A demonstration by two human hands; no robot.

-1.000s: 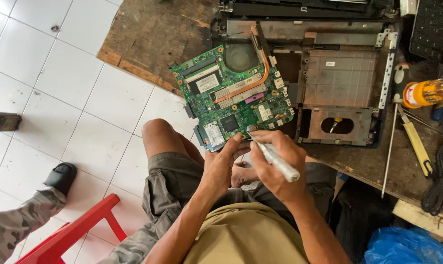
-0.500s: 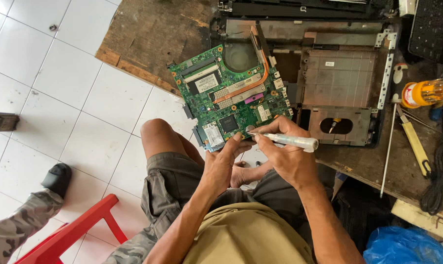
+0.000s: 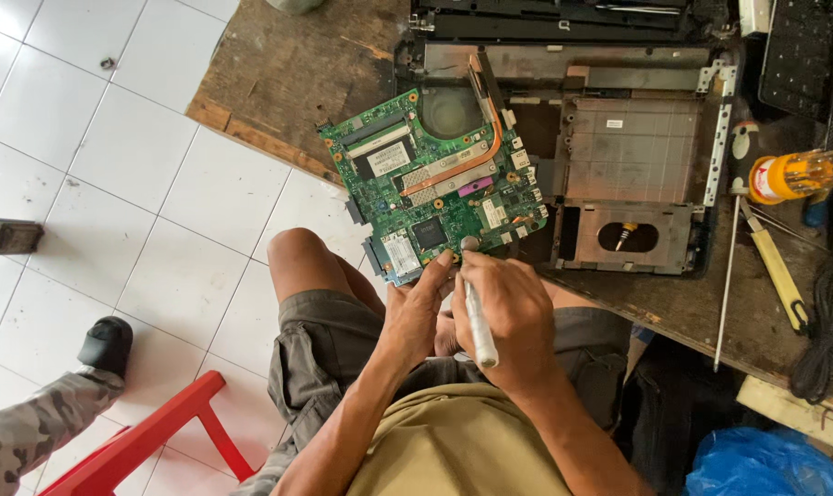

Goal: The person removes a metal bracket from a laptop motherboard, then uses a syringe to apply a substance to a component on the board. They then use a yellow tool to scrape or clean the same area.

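white floor tiles (image 3: 113,184) lie beneath a worn wooden table (image 3: 288,64) that carries an opened laptop base (image 3: 618,147). green circuit board (image 3: 435,184) with a copper heat pipe rests tilted, partly over the laptop base and partly past the table edge, above the person's knee. left hand (image 3: 414,308): grip pinches the near edge of the circuit board with the fingertips. right hand (image 3: 513,317): grip closed around a white pen-shaped tool (image 3: 476,308), its tip touching the board's near edge. orange screwdriver set (image 3: 793,174) and a yellow-handled tool (image 3: 779,271) lie on the table at the right. red stool (image 3: 150,432) stands on the floor at the lower left, beside another person's camouflage trouser leg and black shoe (image 3: 104,342).
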